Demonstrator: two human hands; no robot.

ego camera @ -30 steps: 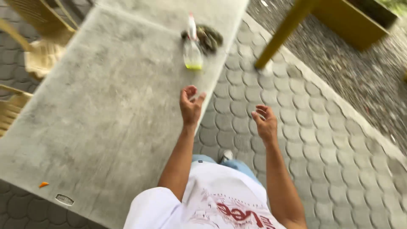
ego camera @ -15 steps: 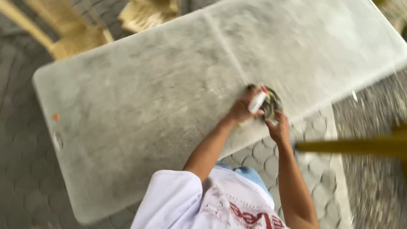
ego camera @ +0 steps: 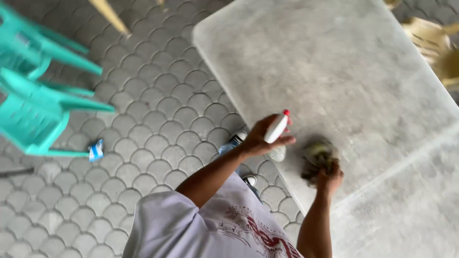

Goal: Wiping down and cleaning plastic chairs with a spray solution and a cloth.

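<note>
Got my left hand (ego camera: 260, 138) wrapped around a white spray bottle (ego camera: 276, 130) with a red tip, held just over the near edge of the grey table (ego camera: 334, 62), about centre frame. My right hand (ego camera: 329, 176) is clamped on a dark crumpled rag (ego camera: 318, 157) pressed on the tabletop, a bit lower right of the bottle. Hands are apart but close. Teal plastic chairs (ego camera: 33, 95) sit upper left on the paved floor (ego camera: 158, 110), and a small wrapper (ego camera: 96, 150) lies near them.

Single head view, steeply downward, near table (ego camera: 363, 86), slightly blurred
</note>
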